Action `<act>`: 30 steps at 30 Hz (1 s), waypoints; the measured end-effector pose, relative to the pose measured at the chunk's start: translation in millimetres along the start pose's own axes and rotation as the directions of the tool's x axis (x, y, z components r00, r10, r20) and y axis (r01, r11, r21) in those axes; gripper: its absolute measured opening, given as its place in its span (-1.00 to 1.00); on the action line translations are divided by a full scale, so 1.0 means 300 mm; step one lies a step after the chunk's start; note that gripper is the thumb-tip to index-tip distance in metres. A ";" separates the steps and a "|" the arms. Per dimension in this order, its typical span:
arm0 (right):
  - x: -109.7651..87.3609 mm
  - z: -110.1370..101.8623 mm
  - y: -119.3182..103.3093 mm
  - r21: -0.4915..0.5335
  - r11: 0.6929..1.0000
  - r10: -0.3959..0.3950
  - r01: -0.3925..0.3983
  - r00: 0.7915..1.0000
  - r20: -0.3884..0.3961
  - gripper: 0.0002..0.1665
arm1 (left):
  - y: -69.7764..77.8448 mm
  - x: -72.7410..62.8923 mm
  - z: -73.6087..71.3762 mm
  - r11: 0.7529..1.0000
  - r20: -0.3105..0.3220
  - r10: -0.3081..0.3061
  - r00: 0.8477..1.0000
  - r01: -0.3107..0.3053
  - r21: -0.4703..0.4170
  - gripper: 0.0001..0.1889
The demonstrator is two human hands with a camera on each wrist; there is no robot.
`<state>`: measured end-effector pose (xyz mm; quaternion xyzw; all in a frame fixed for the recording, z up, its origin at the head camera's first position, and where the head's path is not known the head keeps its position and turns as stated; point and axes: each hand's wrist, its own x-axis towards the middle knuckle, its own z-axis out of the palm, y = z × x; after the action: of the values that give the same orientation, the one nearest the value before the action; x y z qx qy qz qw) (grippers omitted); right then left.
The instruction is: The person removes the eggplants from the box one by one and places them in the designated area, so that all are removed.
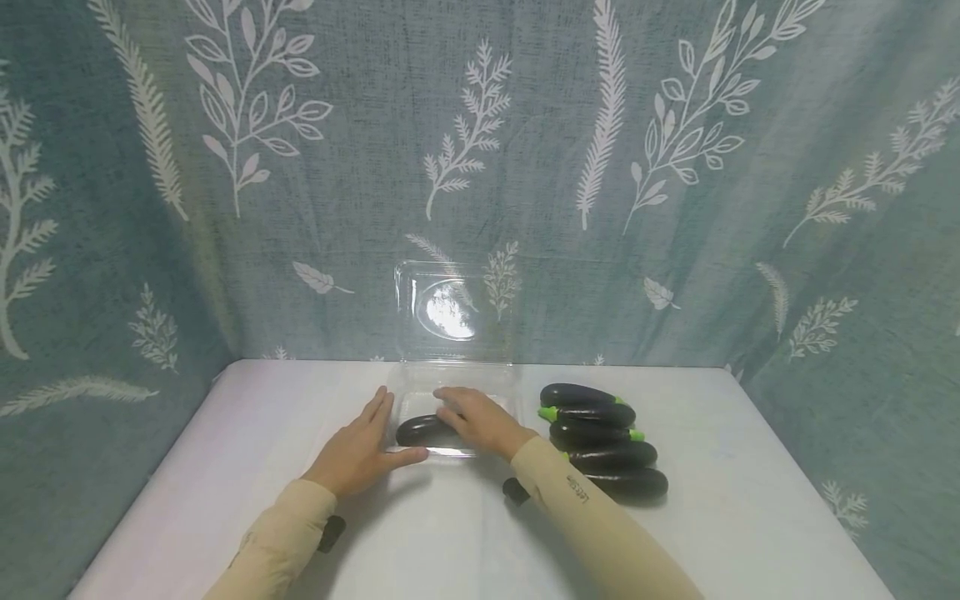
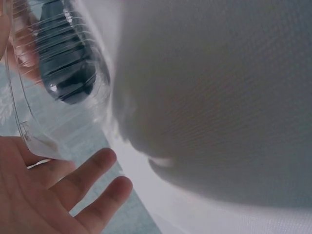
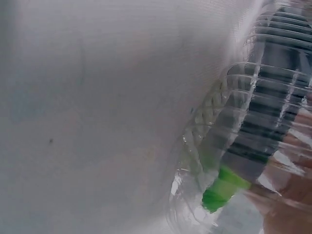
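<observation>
A dark purple eggplant (image 1: 420,430) lies along the near side of a clear plastic clamshell box (image 1: 459,452); its green stem end (image 3: 224,187) shows through the wall in the right wrist view. My right hand (image 1: 480,421) reaches into the box over the eggplant's right part, thumb and fingers extended, touching or close to it. Beside the box's left wall is my left hand (image 1: 360,454), fingers straight and spread, the thumb along the near left corner. In the left wrist view the left hand's fingers (image 2: 80,180) meet the box's edge.
Several more eggplants (image 1: 600,433) lie stacked in a column right of the box, partly behind the right sleeve. The box's lid (image 1: 457,312) stands raised at the back, before a green leaf-patterned curtain (image 1: 360,192). White cloth covers the table (image 1: 750,483).
</observation>
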<state>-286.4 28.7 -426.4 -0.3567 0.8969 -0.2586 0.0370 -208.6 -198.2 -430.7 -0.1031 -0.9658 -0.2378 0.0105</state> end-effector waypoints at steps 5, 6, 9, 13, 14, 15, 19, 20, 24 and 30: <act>-0.005 -0.003 0.006 -0.003 1.000 -0.022 0.022 0.999 0.042 -0.54 | 0.005 -0.003 -0.002 1.000 0.001 0.006 1.000 -0.006 0.006 0.28; -0.006 -0.005 0.007 -0.003 1.000 -0.023 0.023 0.998 0.052 -0.54 | 0.006 -0.003 -0.002 1.000 0.000 0.005 1.000 -0.005 0.005 0.28; -0.013 -0.010 0.008 -0.005 1.000 -0.022 0.023 0.996 0.081 -0.53 | 0.009 -0.005 -0.005 1.000 -0.004 0.004 1.000 -0.004 0.002 0.29; -0.022 -0.024 0.005 0.000 1.000 -0.026 0.026 0.993 0.113 -0.55 | 0.013 -0.006 -0.010 1.000 -0.005 0.004 1.000 -0.004 0.002 0.28; -0.025 -0.029 0.003 0.003 0.999 -0.034 0.033 0.992 0.120 -0.56 | 0.013 -0.005 -0.011 1.000 -0.005 0.004 1.000 -0.004 0.003 0.28; -0.027 -0.033 0.002 0.004 0.999 -0.041 0.040 0.991 0.130 -0.57 | 0.014 -0.005 -0.011 1.000 -0.005 0.003 1.000 -0.003 0.004 0.28; -0.036 -0.053 -0.002 0.009 0.996 -0.084 0.084 0.982 0.166 -0.59 | 0.015 -0.004 -0.009 1.000 -0.010 0.001 1.000 -0.001 0.008 0.27; -0.038 -0.057 -0.002 0.010 0.996 -0.094 0.093 0.980 0.176 -0.60 | 0.015 -0.004 -0.009 1.000 -0.012 0.003 1.000 -0.003 0.011 0.27; -0.046 -0.074 0.001 0.006 0.994 -0.111 0.112 0.972 0.205 -0.58 | 0.012 -0.002 -0.006 1.000 -0.010 0.002 1.000 -0.002 0.009 0.28; -0.050 -0.086 0.005 -0.018 0.994 -0.103 0.111 0.966 0.238 -0.56 | 0.015 -0.003 -0.008 1.000 -0.006 -0.003 1.000 0.004 0.009 0.30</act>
<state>-282.8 50.8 -406.5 -0.4333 0.8695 -0.2018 0.1240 -206.7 -195.5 -426.6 -0.1006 -0.9670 -0.2338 0.0133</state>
